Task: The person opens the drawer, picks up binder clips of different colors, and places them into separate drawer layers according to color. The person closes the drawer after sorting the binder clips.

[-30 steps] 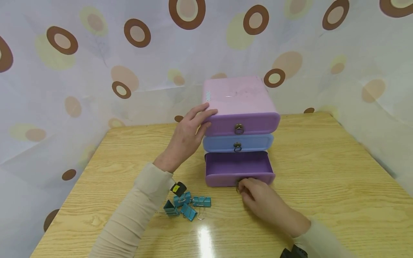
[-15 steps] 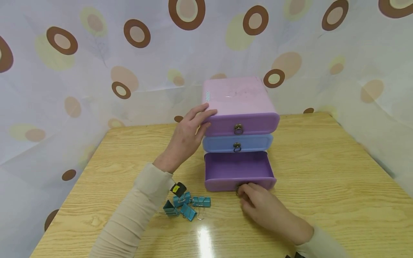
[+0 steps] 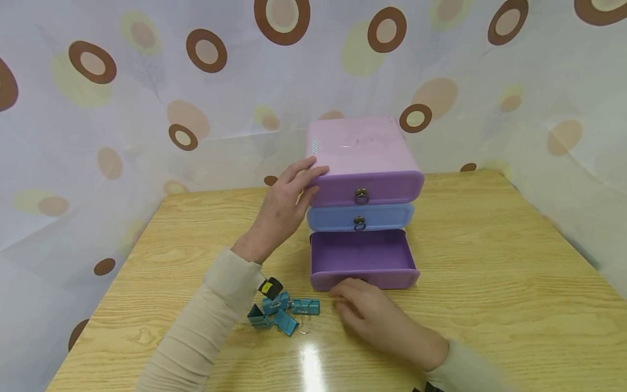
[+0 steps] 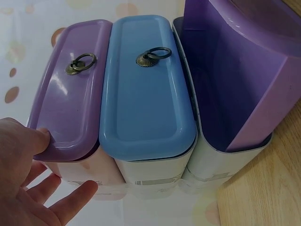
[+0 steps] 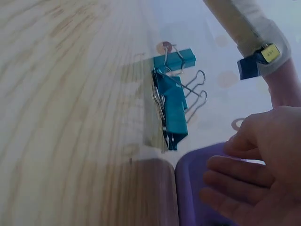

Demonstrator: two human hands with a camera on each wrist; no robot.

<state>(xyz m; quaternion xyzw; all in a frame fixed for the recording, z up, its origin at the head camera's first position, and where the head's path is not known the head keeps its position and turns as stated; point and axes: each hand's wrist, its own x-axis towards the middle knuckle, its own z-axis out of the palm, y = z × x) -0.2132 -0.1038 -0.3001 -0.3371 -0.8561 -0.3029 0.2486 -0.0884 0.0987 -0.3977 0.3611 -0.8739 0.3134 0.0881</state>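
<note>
A small desk drawer cabinet [image 3: 360,144] has a pink top, a purple top drawer, a blue middle drawer [image 3: 387,216] and a pulled-out purple bottom drawer [image 3: 392,280] with nothing inside. My left hand [image 3: 279,209] rests on its upper left corner; in the left wrist view the thumb [image 4: 41,140] presses the top drawer's front while the fingers spread along the side. My right hand [image 3: 384,321] holds nothing, its loosely bent fingers overlapping the bottom drawer's front in the head view. Left of it lie several teal binder clips [image 3: 306,306], also seen in the right wrist view.
A wooden table [image 3: 490,261] carries everything. Behind it hangs a pale sheet [image 3: 235,103] printed with brown rings. Metal ring handles [image 3: 361,196] hang on the drawer fronts. My left forearm passes beside the clips.
The bottom drawer has come out a little further. My right hand has let go of its ring handle and moved left toward the clips. The left hand stays in place.
</note>
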